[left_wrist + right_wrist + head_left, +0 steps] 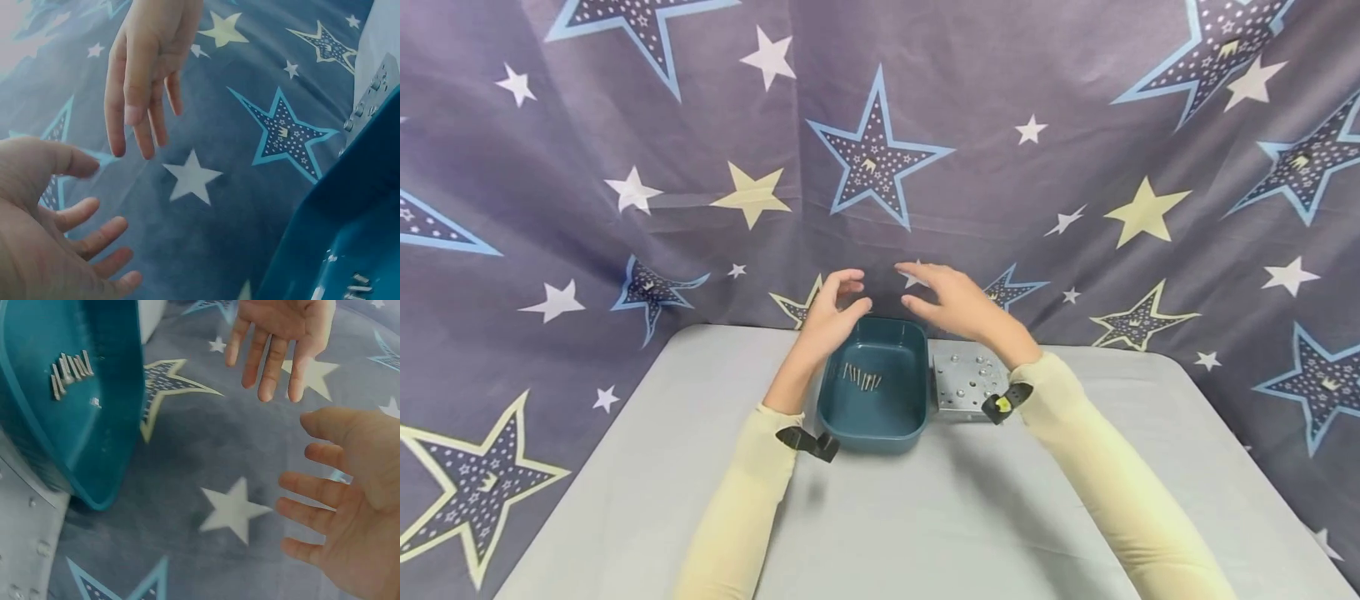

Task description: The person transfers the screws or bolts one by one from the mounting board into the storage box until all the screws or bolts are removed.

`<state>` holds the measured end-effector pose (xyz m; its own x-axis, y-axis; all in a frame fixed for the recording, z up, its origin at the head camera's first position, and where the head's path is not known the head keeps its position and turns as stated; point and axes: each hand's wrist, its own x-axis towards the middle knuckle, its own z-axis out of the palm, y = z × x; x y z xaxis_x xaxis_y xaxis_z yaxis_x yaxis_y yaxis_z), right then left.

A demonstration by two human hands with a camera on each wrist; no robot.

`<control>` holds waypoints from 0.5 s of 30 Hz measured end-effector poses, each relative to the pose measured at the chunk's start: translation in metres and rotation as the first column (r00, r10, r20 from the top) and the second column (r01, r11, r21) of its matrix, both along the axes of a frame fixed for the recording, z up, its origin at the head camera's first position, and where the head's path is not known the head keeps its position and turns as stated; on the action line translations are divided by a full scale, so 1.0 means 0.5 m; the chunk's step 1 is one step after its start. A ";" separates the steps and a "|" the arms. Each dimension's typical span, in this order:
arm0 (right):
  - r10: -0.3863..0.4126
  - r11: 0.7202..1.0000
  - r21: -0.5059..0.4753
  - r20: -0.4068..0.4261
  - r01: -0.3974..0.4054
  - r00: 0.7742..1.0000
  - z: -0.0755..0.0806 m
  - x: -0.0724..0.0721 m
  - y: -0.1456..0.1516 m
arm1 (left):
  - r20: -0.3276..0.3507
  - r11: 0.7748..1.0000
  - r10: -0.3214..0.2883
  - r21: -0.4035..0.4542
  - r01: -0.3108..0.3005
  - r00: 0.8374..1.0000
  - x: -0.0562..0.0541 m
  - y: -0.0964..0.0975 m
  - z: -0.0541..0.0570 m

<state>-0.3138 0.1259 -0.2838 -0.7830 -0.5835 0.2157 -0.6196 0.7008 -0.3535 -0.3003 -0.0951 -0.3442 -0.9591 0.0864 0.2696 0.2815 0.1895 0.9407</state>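
Both hands are raised near the back of the table, apart from each other, with fingers spread and loosely bent. My left hand (829, 317) is above the back left of a dark teal plastic bin (880, 421) and holds nothing. The right hand (958, 302) hovers behind and above a perforated metal plate (958, 392), also holding nothing. On the bin's floor, several slim metal fasteners (67, 367) lie in a loose row; their exact kind is too small to tell. Round studs or bolt heads stand on the plate. In the left wrist view the palm (37, 244) appears bare.
Bin and plate stand side by side on a pale grey table (865, 517), close to its back edge. A dark curtain (985, 208) with printed stars hangs behind and around the table. Each sleeve carries a black wrist strap (808, 442).
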 end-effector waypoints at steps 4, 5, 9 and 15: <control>-0.019 0.999 -0.038 -0.054 0.017 0.998 0.019 0.009 0.026 | -0.069 0.994 -0.028 -0.105 0.021 0.997 0.002 -0.005 0.027; -0.023 0.999 -0.040 -0.068 0.020 0.997 0.023 0.010 0.032 | -0.086 0.991 -0.031 -0.133 0.020 0.996 0.002 -0.008 0.032; -0.066 0.997 -0.051 -0.112 0.060 0.992 0.029 0.010 0.058 | -0.143 0.969 -0.028 -0.249 -0.008 0.989 -0.001 -0.018 0.046; -0.159 0.985 -0.084 -0.135 0.148 0.978 0.018 -0.003 0.098 | -0.187 0.902 -0.040 -0.429 -0.045 0.981 -0.012 -0.031 0.051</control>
<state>-0.3152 0.1751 -0.2747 -0.8208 -0.4373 0.3675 -0.5539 0.7667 -0.3246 -0.3062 -0.1107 -0.3186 -0.8950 0.2319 0.3810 0.4429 0.5636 0.6973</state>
